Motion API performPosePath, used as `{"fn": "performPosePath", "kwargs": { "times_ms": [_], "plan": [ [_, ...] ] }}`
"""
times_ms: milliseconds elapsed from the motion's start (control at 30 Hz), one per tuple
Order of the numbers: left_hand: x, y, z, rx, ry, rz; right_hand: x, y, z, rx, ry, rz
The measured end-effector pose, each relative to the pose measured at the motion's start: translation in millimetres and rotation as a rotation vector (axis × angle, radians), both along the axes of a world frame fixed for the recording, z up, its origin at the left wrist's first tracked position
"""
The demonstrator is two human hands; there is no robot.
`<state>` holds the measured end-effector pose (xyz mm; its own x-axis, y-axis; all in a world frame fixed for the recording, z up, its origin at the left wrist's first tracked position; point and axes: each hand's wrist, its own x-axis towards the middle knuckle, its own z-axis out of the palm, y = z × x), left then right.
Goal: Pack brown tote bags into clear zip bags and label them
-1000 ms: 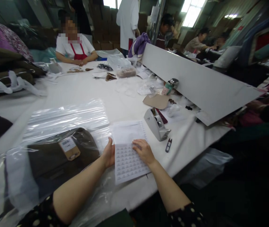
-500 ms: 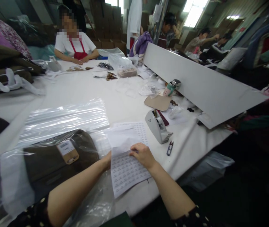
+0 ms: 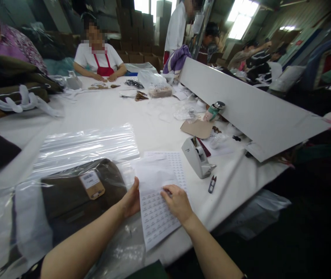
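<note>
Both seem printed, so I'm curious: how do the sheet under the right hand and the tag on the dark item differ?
The sheet is larger than the tag. The sheet is white; the tag, brown and white. The right hand touches the sheet; no hand touches the tag. Both carry print.

The white sheet (image 3: 154,219) bears grey printed rows.

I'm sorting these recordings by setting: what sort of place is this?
Likely a workshop or factory floor: a tagged dark item in clear plastic, a tape dispenser on the white table, and cardboard boxes stacked in the background.
</note>
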<state>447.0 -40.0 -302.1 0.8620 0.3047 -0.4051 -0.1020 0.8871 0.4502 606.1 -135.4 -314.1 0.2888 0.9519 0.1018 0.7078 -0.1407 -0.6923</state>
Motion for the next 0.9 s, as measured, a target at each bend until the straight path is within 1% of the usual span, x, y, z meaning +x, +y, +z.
{"fn": "performPosePath", "kwargs": {
  "times_ms": [67, 167, 267, 367, 500, 667, 800, 833, 900],
  "plan": [
    [-3.5, -3.7, 2.4, 0.053, 0.078, 0.003, -5.6, -1.6, 1.1, -0.007, 0.031, -0.030],
    [-1.5, -10.6, 6.0, 0.195, 0.244, 0.036, -11.8, -3.9, 5.2, -0.025, 0.052, -0.101],
    [3.1, -16.3, 8.8, 0.263, 0.323, 0.052, -15.1, -7.3, 11.3, -0.048, 0.074, -0.135],
    [5.0, -19.7, 10.0, 0.271, 0.322, 0.073, -15.9, -11.3, 17.5, -0.042, 0.123, -0.127],
    [2.0, -21.0, 8.3, 0.341, 0.311, 0.075, -12.0, -15.8, 21.9, -0.049, 0.289, -0.073],
    [-7.3, -18.6, 4.7, 0.520, 0.352, -0.028, -0.2, -18.3, 18.9, -0.146, 0.514, 0.025],
    [-11.0, -17.2, 3.2, 0.658, 0.410, -0.092, 4.5, -17.5, 14.7, -0.153, 0.524, 0.017],
    [-10.8, -17.0, 2.7, 0.662, 0.413, -0.100, 4.6, -17.2, 13.5, -0.148, 0.510, -0.002],
    [-10.2, -16.1, 1.6, 0.617, 0.393, -0.097, 4.8, -16.9, 11.0, -0.128, 0.469, -0.071]
  ]
}}
